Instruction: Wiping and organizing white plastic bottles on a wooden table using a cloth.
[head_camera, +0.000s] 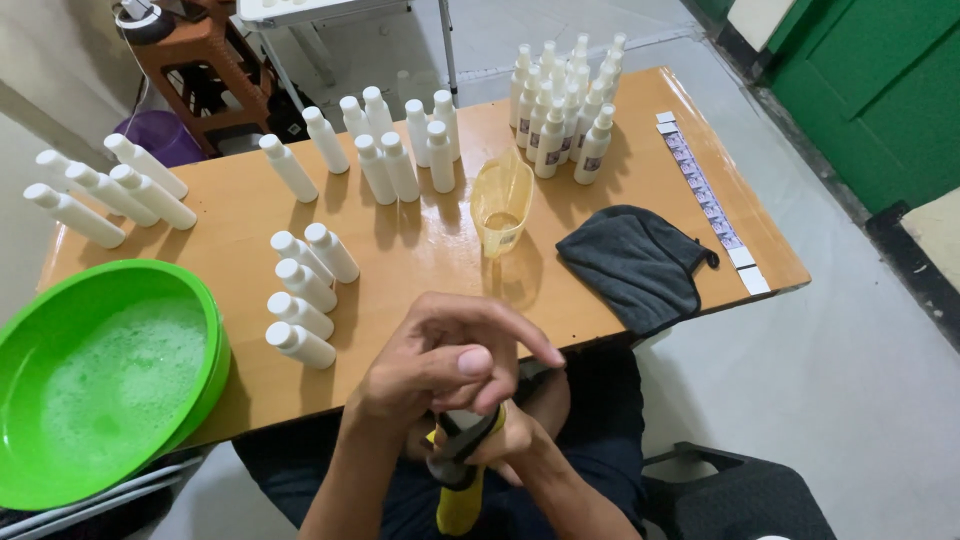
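The fingers (500, 335) of the left hand (440, 365) curl loosely over the top of a yellow and black tool (462, 470), the thumb pressed against its black head; whether they grip it or merely rest there cannot be told. The right hand (515, 445) sits beneath, its fingers wrapped around the tool's upper body and clamped on it. The tool hangs below the near edge of the desk (420, 250), over the person's lap, its yellow end pointing down.

Just past the hands, near the middle of the desk, stands a clear yellow measuring jug (500, 205) with a little liquid in its bottom. To its right lies a dark grey cloth (635, 262), reaching the near edge. A strip of small labels (705, 195) runs along the right edge. At the near left corner a green basin (100, 375) of foamy water overhangs the edge. Between basin and jug stand five white capped bottles (305, 290) in a loose cluster. More white bottles (375, 145) stand along the far edge, another group (105, 190) stands at the far left corner, and a tight bunch of labelled spray bottles (565, 105) stands toward the far right.
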